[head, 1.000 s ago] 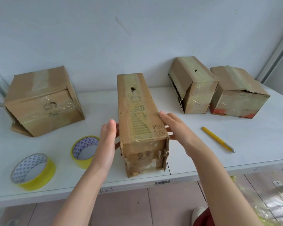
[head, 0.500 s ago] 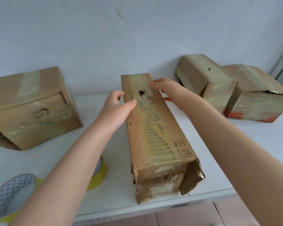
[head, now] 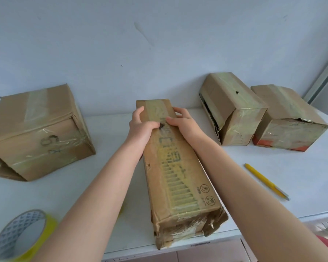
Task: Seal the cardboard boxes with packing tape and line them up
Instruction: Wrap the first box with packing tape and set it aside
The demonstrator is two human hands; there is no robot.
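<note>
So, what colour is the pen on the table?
Yellow, with a grey tip; the pen shows best in the head view.

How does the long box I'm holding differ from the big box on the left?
The long box is narrow, its near end torn, gripped by the left hand and right hand; the big box is squat, untouched, with handwriting on its side. Both are taped brown cardboard.

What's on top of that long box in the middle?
The left hand and right hand grip the long box at its far end, thumbs beside a small dark hole. A yellowish tape strip runs along the top. Anything under the palms is hidden.
</note>
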